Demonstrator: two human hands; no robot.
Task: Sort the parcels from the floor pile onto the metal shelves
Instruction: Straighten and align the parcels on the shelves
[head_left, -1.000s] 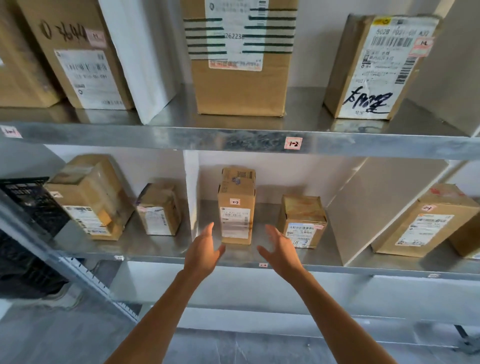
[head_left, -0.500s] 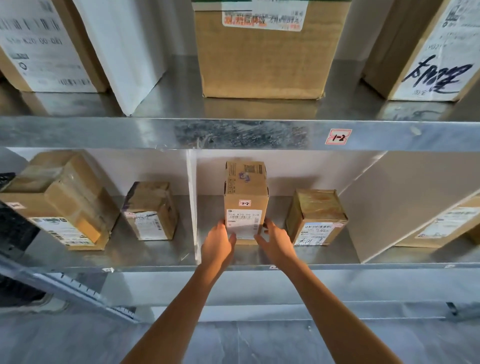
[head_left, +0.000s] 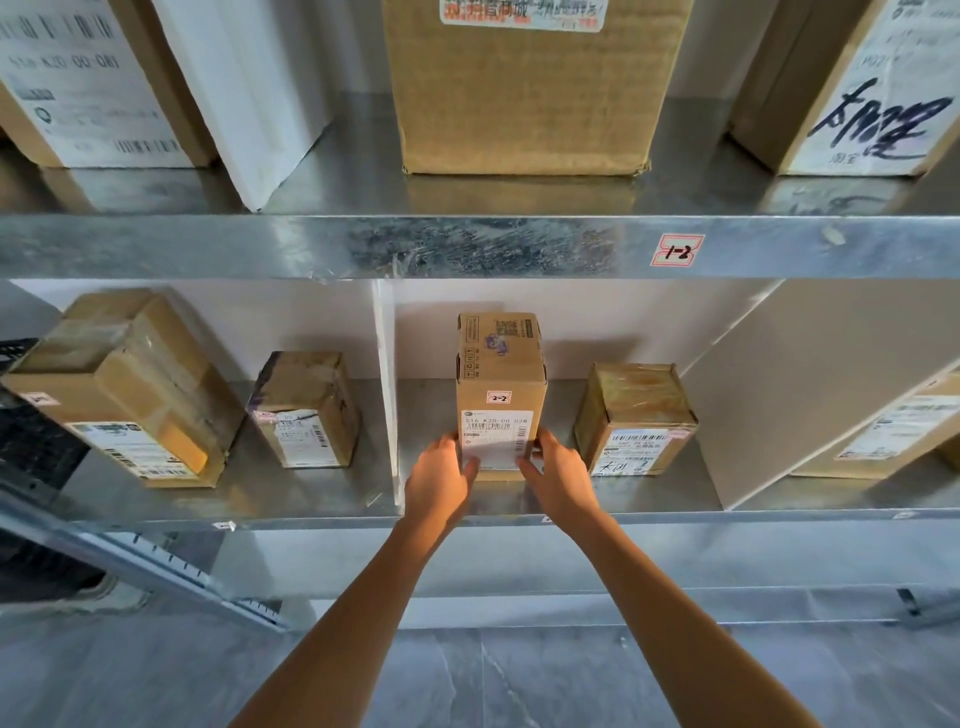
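While upright, long axis vertical, label outward: parcel, left hand and right hand fingers tight around its sides.

Below the front lip of the lower shelf, the left forearm and right forearm are slim and bare along their visible length. Beyond that lip, the left hand and right hand are bare too.
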